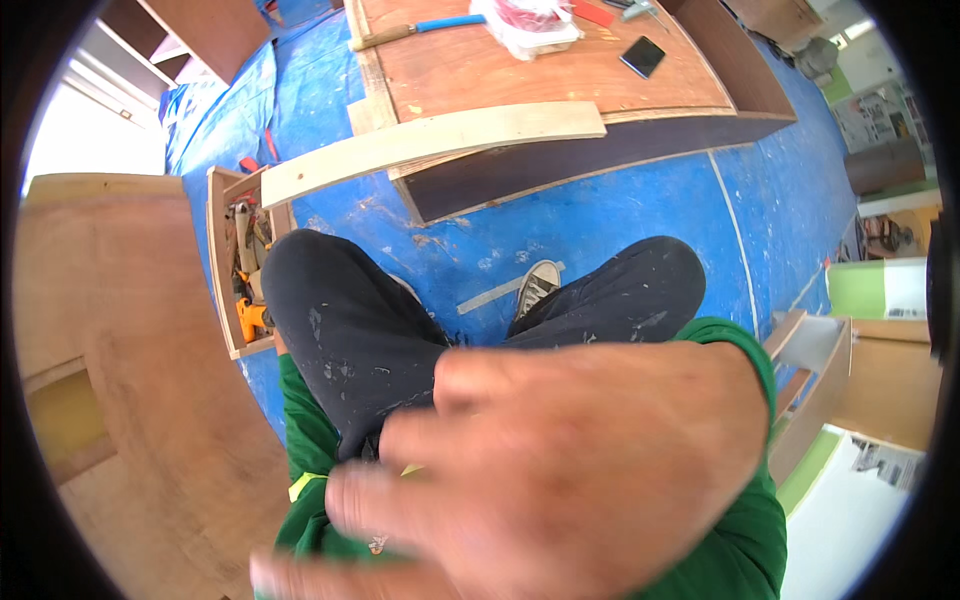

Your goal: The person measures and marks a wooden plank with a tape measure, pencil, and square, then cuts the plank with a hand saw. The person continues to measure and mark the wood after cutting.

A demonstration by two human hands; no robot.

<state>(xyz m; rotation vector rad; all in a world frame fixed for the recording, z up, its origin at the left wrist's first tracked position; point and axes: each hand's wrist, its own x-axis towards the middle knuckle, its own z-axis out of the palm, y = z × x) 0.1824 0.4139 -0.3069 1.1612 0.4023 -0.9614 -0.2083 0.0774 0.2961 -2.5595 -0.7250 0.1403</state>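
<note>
My right hand [590,460] fills the lower middle of the view, close up and blurred by motion. Its fingers are spread toward the left, and nothing shows in them. Behind it are my dark, paint-flecked trousers [350,300] and green top [735,540]. My left arm reaches down beside my left thigh; only a sliver of skin [281,344] shows past the sleeve, by the wooden toolbox [222,270], and the fingers are hidden. In that box lie a hammer [243,222] and a yellow-orange tool [250,318]. A pale wooden plank [440,138] spans from the toolbox to the low wooden workbench.
On the workbench [470,80] rest a blue-bladed handsaw [420,28], a plastic bag [525,25] and a black phone [642,57]. Blue sheeting [600,200] covers the floor. A large wooden panel [150,360] stands at left; open cabinet parts [815,385] are at right.
</note>
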